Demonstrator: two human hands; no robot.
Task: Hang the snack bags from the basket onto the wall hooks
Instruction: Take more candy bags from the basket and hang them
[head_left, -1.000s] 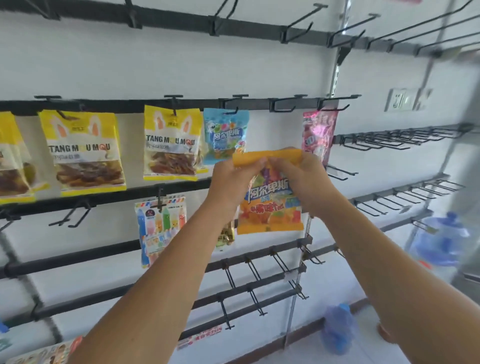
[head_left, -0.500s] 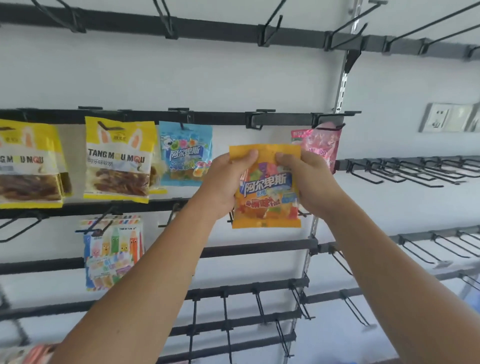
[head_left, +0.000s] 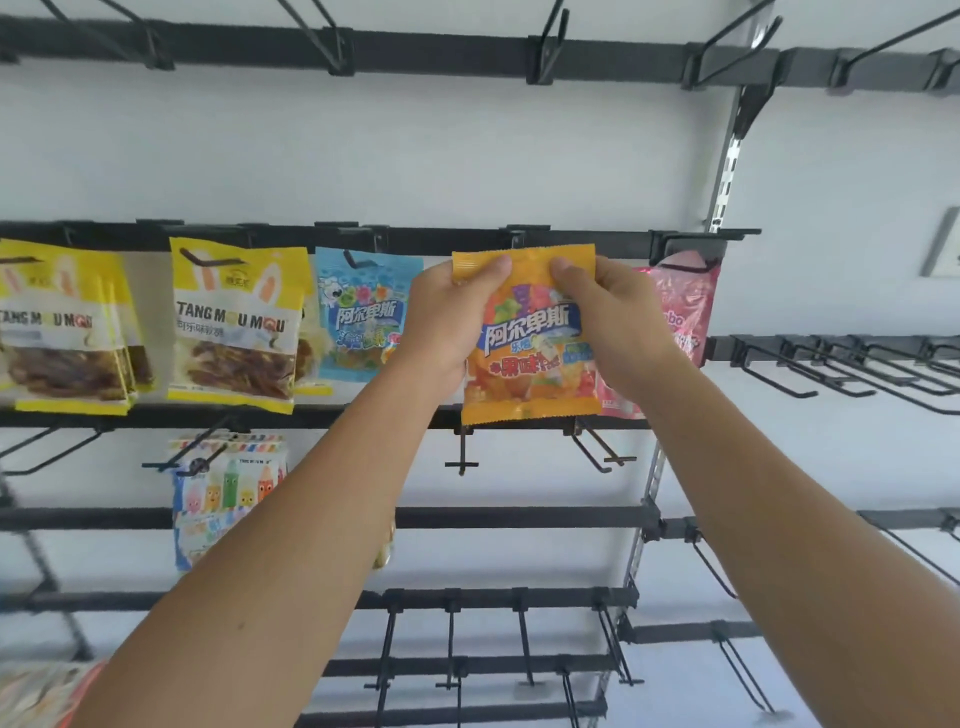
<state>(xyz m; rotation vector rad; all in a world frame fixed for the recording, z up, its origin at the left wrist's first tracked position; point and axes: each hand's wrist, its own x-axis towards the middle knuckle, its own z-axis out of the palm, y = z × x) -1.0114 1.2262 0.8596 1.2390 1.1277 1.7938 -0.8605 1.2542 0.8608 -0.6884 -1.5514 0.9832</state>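
White wall, black hook rails (head_left: 571, 241); orange snack bag (head_left: 527, 338), pinched by left hand (head_left: 441, 322) and right hand (head_left: 618, 327), now raised to an empty hook.

Both hands (head_left: 530, 322) pinch orange bag (head_left: 530, 358) — at rail (head_left: 623, 241).

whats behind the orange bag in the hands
Behind the orange bag, the black rail passes its top edge and the pink bag peeks out beside it. The hook itself is covered.

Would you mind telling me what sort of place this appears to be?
Probably a small shop's snack display wall, or a mock-up of one: black rails carrying wire hooks, packaged snacks such as the yellow bags hanging in rows, and an orange bag being hung.
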